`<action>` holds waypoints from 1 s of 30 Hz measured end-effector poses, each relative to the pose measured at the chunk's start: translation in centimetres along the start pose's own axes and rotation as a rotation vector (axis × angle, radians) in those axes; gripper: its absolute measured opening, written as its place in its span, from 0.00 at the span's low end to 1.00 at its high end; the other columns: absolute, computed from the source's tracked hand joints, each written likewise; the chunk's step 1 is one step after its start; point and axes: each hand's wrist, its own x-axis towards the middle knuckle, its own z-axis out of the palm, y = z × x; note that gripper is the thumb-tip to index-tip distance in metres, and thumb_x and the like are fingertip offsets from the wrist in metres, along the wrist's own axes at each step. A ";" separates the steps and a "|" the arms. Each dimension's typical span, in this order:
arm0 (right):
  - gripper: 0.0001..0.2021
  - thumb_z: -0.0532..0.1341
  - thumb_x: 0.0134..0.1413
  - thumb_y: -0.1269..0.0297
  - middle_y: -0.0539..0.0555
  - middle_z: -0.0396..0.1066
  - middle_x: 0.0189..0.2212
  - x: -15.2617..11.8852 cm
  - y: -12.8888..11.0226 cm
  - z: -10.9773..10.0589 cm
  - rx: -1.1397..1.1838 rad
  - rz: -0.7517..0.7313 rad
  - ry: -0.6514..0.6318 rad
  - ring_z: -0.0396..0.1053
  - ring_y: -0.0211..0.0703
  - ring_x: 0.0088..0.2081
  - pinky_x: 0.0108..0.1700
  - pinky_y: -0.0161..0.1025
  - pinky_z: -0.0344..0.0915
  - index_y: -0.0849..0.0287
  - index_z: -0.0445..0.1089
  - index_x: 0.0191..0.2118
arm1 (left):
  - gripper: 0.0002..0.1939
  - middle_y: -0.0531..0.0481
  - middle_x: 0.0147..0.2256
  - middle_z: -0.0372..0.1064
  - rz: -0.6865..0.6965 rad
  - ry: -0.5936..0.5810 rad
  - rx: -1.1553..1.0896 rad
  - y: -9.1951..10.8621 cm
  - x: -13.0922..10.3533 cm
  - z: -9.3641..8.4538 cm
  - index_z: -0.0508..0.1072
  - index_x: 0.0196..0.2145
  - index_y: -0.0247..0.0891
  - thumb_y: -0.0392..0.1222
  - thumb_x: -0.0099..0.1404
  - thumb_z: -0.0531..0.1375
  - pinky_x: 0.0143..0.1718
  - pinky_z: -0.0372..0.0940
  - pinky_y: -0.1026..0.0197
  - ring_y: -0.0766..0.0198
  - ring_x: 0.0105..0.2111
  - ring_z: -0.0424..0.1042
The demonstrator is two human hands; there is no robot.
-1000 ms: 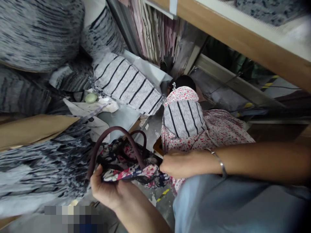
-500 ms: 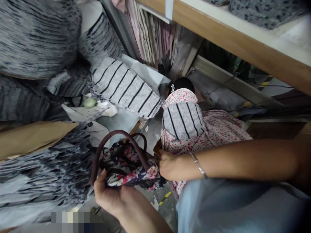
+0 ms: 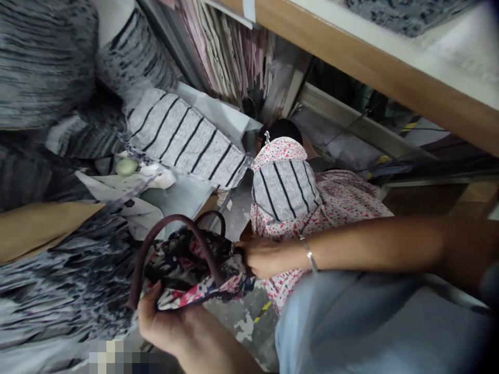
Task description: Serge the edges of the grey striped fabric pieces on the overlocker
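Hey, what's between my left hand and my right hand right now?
A floral bag with curved maroon handles lies between your left hand and right hand, as the head view shows.

A garment or textile workshop is indicated. Bundled grey fabric is observed at ten o'clock, layered streaked cloth at eight, folded pink and cream cloth at twelve. A wood-edged worktop is noted at one; worn floor, marked with yellow-black tape, at six.
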 end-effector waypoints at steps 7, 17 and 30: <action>0.11 0.59 0.59 0.73 0.58 0.69 0.47 -4.1 0.3 -3.8 -0.093 -0.154 0.403 0.62 0.49 0.48 0.58 0.51 0.59 0.61 0.73 0.27 | 0.21 0.56 0.38 0.70 -0.051 0.164 -0.053 0.3 -0.7 0.1 0.69 0.42 0.43 0.32 0.48 0.59 0.51 0.68 0.52 0.58 0.47 0.70; 0.10 0.54 0.58 0.79 0.59 0.69 0.48 -5.0 0.4 -5.4 -0.090 -0.113 0.362 0.68 0.42 0.44 0.52 0.40 0.69 0.64 0.72 0.31 | 0.24 0.59 0.33 0.69 -0.085 0.196 -0.078 0.9 -1.3 2.8 0.71 0.40 0.40 0.29 0.42 0.61 0.39 0.67 0.63 0.66 0.36 0.69; 0.14 0.52 0.60 0.75 0.51 0.67 0.34 -4.4 2.4 -5.4 0.740 0.213 0.303 0.66 0.34 0.27 0.30 0.33 0.67 0.64 0.62 0.51 | 0.16 0.59 0.38 0.69 -0.222 0.162 -0.152 -0.6 -1.8 2.8 0.70 0.35 0.40 0.31 0.46 0.60 0.50 0.66 0.60 0.65 0.43 0.69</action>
